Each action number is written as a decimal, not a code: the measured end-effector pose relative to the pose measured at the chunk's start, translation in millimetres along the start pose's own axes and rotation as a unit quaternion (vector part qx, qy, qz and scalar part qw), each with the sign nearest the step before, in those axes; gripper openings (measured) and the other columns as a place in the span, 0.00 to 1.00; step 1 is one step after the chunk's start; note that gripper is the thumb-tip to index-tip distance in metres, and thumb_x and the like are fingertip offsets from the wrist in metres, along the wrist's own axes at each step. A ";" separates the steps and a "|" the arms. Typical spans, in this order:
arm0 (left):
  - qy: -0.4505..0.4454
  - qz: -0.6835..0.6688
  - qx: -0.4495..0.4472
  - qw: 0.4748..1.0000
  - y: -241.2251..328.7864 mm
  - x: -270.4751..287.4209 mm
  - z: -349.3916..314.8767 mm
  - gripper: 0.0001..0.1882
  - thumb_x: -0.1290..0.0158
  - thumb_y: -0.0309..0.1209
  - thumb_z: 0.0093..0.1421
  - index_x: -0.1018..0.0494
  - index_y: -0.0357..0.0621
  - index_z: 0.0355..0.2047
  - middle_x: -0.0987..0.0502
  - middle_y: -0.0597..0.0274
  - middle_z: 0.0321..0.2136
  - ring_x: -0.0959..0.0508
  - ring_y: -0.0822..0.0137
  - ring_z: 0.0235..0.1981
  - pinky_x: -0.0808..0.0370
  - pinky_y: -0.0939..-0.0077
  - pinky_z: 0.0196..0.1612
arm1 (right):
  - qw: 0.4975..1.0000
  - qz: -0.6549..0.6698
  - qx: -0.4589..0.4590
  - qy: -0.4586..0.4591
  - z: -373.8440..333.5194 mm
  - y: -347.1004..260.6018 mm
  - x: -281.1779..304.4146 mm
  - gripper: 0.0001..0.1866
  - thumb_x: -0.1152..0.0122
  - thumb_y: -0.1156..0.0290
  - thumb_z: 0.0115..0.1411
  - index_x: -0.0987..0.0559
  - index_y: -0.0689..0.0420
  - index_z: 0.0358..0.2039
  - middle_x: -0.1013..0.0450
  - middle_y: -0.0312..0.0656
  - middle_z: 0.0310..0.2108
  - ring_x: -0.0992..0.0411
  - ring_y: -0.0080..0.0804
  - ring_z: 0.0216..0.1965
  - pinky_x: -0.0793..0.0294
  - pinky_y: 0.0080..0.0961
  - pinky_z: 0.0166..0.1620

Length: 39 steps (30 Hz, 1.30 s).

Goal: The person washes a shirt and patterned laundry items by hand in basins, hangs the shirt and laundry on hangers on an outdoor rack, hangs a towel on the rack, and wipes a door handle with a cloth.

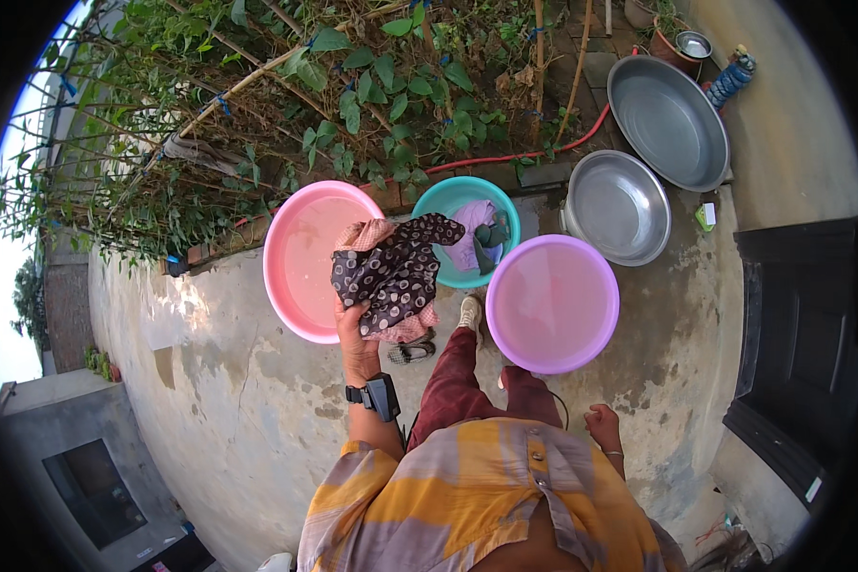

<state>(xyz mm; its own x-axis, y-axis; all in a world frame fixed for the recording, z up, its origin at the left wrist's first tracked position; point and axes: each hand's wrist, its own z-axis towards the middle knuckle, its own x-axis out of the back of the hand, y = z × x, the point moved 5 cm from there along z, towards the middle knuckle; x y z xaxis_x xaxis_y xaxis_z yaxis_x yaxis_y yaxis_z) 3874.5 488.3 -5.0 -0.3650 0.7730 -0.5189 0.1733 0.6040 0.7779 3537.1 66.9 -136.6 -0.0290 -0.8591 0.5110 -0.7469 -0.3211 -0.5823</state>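
My left hand [351,329] is closed on a bundle of clothes, held up over the right side of a pink basin [300,257]. A dark garment with pale circles [391,276] lies across the top of the bundle, and pink checked cloth [415,326] shows beneath it. The pink basin has water in it. My right hand [602,426] hangs beside my hip, fingers curled in, with nothing seen in it. Nearest to it is a purple basin [553,305] of cloudy water. Behind my feet's spot stands a teal basin [515,214] with lilac and dark green clothes [477,238].
Two metal basins, one round [624,205] and one large oval [672,124], stand at the far right. A red hose [505,155] runs along the garden bed's brick edge. Leafy plants [362,86] on poles fill the back. Dark shoes [412,351] sit on the concrete.
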 end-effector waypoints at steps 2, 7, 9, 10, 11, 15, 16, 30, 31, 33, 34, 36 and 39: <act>0.034 -0.003 -0.045 0.998 34.5 22.8 -2.6 0.23 0.57 0.18 0.43 0.35 0.36 0.43 0.28 0.56 0.38 0.26 0.63 0.38 0.28 0.73 0.42 | 0.999 -0.017 0.021 0.016 6.3 -10.3 2.1 0.13 0.41 0.72 0.45 0.27 0.62 0.32 0.30 0.42 0.16 0.29 0.29 0.18 0.30 0.25 0.24; 0.082 0.048 -0.147 0.985 94.6 75.3 38.0 0.18 0.56 0.22 0.48 0.36 0.38 0.42 0.29 0.56 0.37 0.27 0.64 0.37 0.26 0.71 0.38 | 0.994 -0.050 0.080 0.055 23.1 -33.4 -26.2 0.14 0.41 0.71 0.43 0.27 0.62 0.31 0.29 0.45 0.18 0.29 0.37 0.21 0.30 0.29 0.28; 0.072 0.057 -0.120 0.988 91.1 97.9 64.7 0.14 0.56 0.24 0.52 0.36 0.38 0.40 0.30 0.58 0.37 0.27 0.64 0.36 0.26 0.71 0.36 | 0.993 -0.067 0.085 0.049 22.7 -55.2 -45.8 0.13 0.43 0.73 0.44 0.27 0.64 0.32 0.29 0.44 0.18 0.29 0.33 0.20 0.30 0.26 0.26; 0.091 0.089 -0.068 0.990 87.1 112.0 81.1 0.15 0.55 0.26 0.53 0.37 0.39 0.43 0.30 0.59 0.36 0.27 0.66 0.34 0.27 0.74 0.34 | 0.991 -0.082 0.095 0.035 23.9 -77.3 -59.9 0.12 0.44 0.75 0.46 0.28 0.65 0.33 0.29 0.42 0.17 0.29 0.28 0.18 0.30 0.23 0.24; 0.110 0.121 -0.014 0.986 80.8 129.2 98.8 0.17 0.54 0.28 0.55 0.39 0.40 0.45 0.30 0.60 0.34 0.27 0.68 0.32 0.27 0.76 0.32 | 0.991 -0.086 0.091 0.038 27.8 -98.6 -72.0 0.12 0.44 0.75 0.46 0.28 0.65 0.33 0.29 0.42 0.17 0.29 0.28 0.18 0.30 0.23 0.24; 0.180 0.319 0.062 0.928 49.9 188.8 159.4 0.26 0.50 0.30 0.53 0.43 0.42 0.52 0.32 0.62 0.32 0.29 0.72 0.27 0.28 0.78 0.29 | 0.985 -0.122 0.121 0.001 34.5 -200.9 -135.2 0.13 0.42 0.73 0.44 0.27 0.63 0.32 0.30 0.45 0.17 0.29 0.34 0.21 0.30 0.27 0.27; 0.141 0.379 0.067 0.912 47.8 209.4 177.6 0.30 0.47 0.33 0.50 0.42 0.42 0.52 0.31 0.57 0.36 0.28 0.63 0.32 0.27 0.70 0.34 | 0.989 -0.097 0.112 -0.015 39.5 -221.3 -153.2 0.14 0.40 0.70 0.43 0.27 0.61 0.31 0.30 0.45 0.17 0.29 0.38 0.21 0.30 0.29 0.28; -0.076 0.828 0.047 0.554 -13.0 267.0 286.0 0.48 0.39 0.44 0.34 0.49 0.62 0.58 0.60 0.35 0.57 0.54 0.29 0.54 0.45 0.49 0.54 | 0.977 0.022 -0.032 -0.208 234.9 -326.7 -389.4 0.16 0.44 0.70 0.51 0.30 0.62 0.40 0.29 0.40 0.22 0.30 0.24 0.20 0.32 0.21 0.19; -0.073 0.828 0.075 0.551 -20.3 268.1 292.1 0.48 0.39 0.43 0.34 0.49 0.62 0.58 0.61 0.35 0.57 0.54 0.30 0.54 0.45 0.49 0.55 | 0.976 0.037 -0.102 -0.189 260.8 -317.6 -398.7 0.17 0.45 0.70 0.52 0.31 0.61 0.42 0.29 0.39 0.22 0.31 0.21 0.19 0.33 0.19 0.18; -0.067 0.828 0.116 0.545 -34.7 273.6 304.8 0.44 0.40 0.40 0.34 0.43 0.58 0.55 0.61 0.36 0.57 0.55 0.30 0.55 0.45 0.53 0.56 | 0.982 0.017 -0.129 -0.136 309.4 -314.2 -412.4 0.20 0.45 0.72 0.51 0.33 0.61 0.45 0.29 0.41 0.23 0.31 0.24 0.18 0.32 0.20 0.17; -0.069 0.851 0.164 0.493 -44.0 281.4 309.4 0.45 0.39 0.37 0.35 0.45 0.61 0.56 0.62 0.44 0.59 0.56 0.36 0.57 0.40 0.50 0.52 | 0.986 0.006 -0.118 -0.120 329.5 -316.3 -421.6 0.23 0.44 0.72 0.50 0.35 0.61 0.48 0.29 0.42 0.23 0.30 0.26 0.18 0.31 0.22 0.17; -0.076 0.863 0.226 0.445 -61.7 305.8 321.0 0.37 0.39 0.31 0.36 0.37 0.54 0.51 0.59 0.52 0.59 0.58 0.42 0.59 0.36 0.44 0.47 | 0.987 -0.001 -0.112 -0.112 372.3 -313.5 -445.2 0.27 0.43 0.72 0.49 0.37 0.60 0.50 0.29 0.43 0.23 0.30 0.27 0.18 0.31 0.23 0.17; -0.143 0.895 0.214 0.365 -98.7 333.6 345.1 0.27 0.42 0.30 0.39 0.30 0.51 0.44 0.50 0.51 0.56 0.60 0.46 0.60 0.35 0.50 0.49 | 0.993 0.000 -0.059 -0.098 443.9 -296.9 -463.5 0.37 0.41 0.73 0.46 0.46 0.59 0.56 0.29 0.45 0.24 0.30 0.29 0.17 0.32 0.25 0.16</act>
<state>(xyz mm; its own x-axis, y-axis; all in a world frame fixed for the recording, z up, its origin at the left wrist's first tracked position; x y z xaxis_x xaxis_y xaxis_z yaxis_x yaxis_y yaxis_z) 4051.4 753.5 -377.2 0.7833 -0.0445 0.6200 0.0492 -0.9899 -0.1332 4067.1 383.5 -481.3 0.0932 -0.9240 0.3708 -0.8199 -0.2825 -0.4980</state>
